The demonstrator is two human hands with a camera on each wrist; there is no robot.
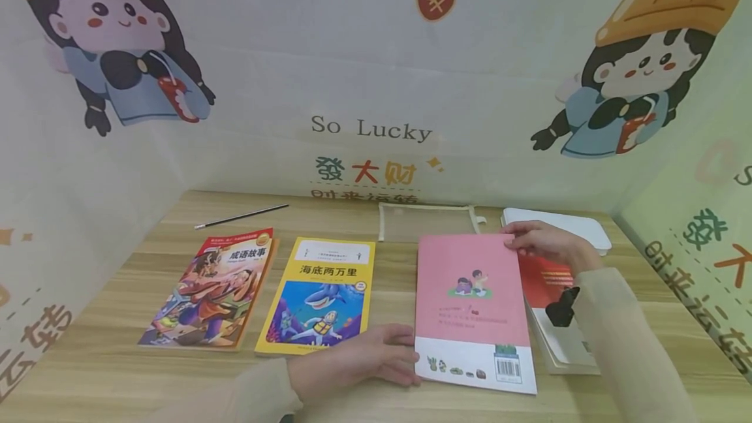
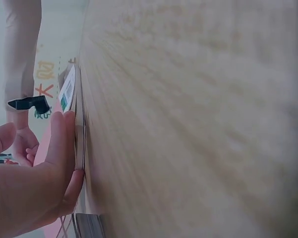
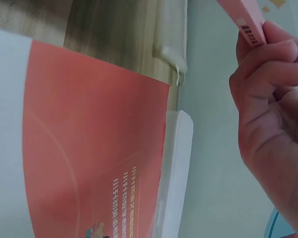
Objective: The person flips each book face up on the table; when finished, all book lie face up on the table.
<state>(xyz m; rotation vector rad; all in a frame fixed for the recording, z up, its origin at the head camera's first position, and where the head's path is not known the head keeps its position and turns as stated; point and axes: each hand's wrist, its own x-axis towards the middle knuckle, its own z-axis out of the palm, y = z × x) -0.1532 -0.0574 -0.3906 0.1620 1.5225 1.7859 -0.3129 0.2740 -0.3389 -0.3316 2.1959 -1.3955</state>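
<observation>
A pink book (image 1: 470, 292) with a white lower band and a barcode lies right of the middle of the table, turned back cover up. My right hand (image 1: 540, 243) pinches its upper right corner; in the right wrist view that corner (image 3: 245, 22) is between thumb and fingers. My left hand (image 1: 367, 358) touches the book's lower left edge with fairly straight fingers. In the left wrist view the left thumb (image 2: 2, 139) stands apart from the pages. A red and white book (image 1: 549, 282) is partly hidden by the pink book and the right forearm.
Left of the pink book lie a yellow book (image 1: 326, 279) and a red-topped storybook (image 1: 217, 279). Along the back are a pencil (image 1: 241, 216), a mesh pouch (image 1: 425, 220) and a white case (image 1: 564, 224). Printed cloth (image 1: 370, 70) walls the table's back and sides.
</observation>
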